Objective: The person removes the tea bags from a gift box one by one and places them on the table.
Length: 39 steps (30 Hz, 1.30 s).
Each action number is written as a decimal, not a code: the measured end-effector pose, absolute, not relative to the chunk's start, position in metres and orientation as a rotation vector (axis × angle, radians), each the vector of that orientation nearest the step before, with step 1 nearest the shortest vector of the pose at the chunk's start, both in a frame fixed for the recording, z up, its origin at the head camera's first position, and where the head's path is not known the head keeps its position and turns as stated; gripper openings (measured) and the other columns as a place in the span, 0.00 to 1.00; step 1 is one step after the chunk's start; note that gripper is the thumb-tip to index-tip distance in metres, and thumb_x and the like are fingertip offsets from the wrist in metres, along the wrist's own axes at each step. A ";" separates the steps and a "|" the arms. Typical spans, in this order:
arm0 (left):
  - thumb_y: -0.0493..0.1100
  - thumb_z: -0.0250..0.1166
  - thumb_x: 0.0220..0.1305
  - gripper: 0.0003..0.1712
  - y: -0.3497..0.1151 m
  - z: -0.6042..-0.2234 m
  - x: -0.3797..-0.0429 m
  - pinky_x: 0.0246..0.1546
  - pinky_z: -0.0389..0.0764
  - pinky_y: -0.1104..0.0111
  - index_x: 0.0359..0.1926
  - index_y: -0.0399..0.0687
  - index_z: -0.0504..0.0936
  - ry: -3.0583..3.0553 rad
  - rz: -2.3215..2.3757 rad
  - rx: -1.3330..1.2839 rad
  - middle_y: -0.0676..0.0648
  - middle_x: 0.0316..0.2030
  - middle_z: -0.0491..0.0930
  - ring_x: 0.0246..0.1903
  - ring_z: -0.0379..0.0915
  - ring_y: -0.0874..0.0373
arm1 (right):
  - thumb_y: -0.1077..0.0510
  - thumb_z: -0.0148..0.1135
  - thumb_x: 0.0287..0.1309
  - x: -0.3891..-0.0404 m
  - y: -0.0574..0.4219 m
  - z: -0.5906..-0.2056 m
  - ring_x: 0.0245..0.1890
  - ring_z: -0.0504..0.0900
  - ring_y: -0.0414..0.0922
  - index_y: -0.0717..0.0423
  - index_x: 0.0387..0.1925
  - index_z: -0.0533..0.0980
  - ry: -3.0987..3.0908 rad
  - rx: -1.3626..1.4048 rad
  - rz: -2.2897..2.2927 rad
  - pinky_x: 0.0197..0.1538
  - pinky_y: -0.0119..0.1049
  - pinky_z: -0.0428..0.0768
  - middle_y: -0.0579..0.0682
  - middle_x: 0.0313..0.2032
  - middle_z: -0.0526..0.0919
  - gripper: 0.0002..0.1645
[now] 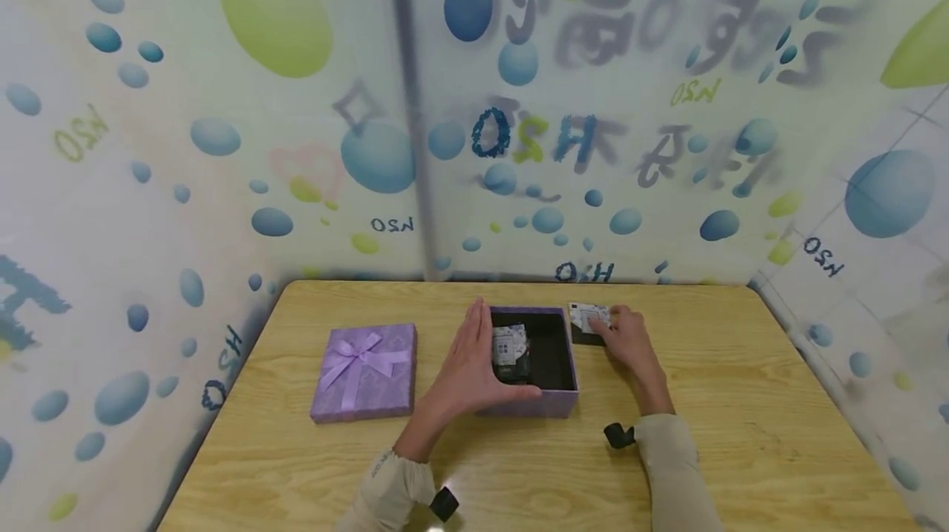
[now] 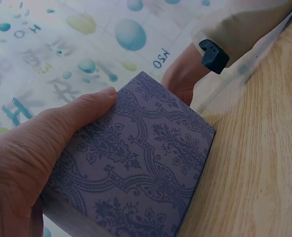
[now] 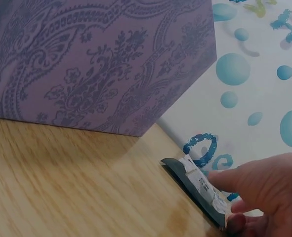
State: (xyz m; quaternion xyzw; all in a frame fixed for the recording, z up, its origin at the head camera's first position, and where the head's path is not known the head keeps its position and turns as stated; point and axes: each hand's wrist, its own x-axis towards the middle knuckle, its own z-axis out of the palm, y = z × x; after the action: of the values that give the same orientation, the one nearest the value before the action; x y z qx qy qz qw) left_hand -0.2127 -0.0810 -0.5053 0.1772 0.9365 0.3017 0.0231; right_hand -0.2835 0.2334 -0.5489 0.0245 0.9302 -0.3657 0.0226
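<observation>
A purple patterned gift box stands without a lid on the table, its inside dark. My left hand grips its near left corner, the thumb along the front rim and the fingers against the left side. Inside the box, at the left, lies a small black-and-white packet. Just right of the box, my right hand pinches a similar flat packet by its right edge, thumb on its printed face. In the right wrist view this packet is tilted, close over the wooden tabletop.
A purple lid with a ribbon bow lies left of the box on the wooden table. Behind the table rises a pale wall covering printed with blue and green ovals. Each wrist carries a small black device.
</observation>
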 end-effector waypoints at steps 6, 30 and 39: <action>0.91 0.65 0.39 0.90 -0.075 -0.506 -0.216 0.80 0.41 0.51 0.81 0.56 0.19 2.892 0.929 0.572 0.54 0.81 0.16 0.81 0.17 0.56 | 0.50 0.55 0.77 -0.284 0.240 -0.544 0.59 0.70 0.69 0.79 0.69 0.60 2.886 0.169 -1.157 0.60 0.64 0.74 0.77 0.57 0.70 0.38; 0.90 0.66 0.39 0.90 -0.081 -0.508 -0.214 0.80 0.42 0.51 0.82 0.53 0.21 2.898 0.916 0.546 0.53 0.82 0.17 0.81 0.17 0.57 | 0.61 0.56 0.76 -0.267 0.187 -0.483 0.41 0.82 0.55 0.66 0.51 0.79 2.991 -0.257 -1.363 0.45 0.49 0.80 0.62 0.43 0.84 0.12; 0.89 0.67 0.40 0.90 -0.082 -0.509 -0.215 0.80 0.43 0.49 0.82 0.51 0.21 2.910 0.919 0.560 0.51 0.82 0.18 0.83 0.22 0.50 | 0.62 0.59 0.74 -0.258 0.159 -0.471 0.35 0.81 0.49 0.67 0.50 0.78 2.957 -0.442 -1.332 0.41 0.45 0.82 0.58 0.38 0.84 0.11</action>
State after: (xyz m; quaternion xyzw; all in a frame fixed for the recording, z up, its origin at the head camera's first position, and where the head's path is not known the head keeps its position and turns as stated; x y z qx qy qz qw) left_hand -0.2148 -0.0822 -0.5089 0.1806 0.9377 0.2962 0.0193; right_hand -0.2578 0.1590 -0.4712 -0.1346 0.9015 -0.4061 -0.0657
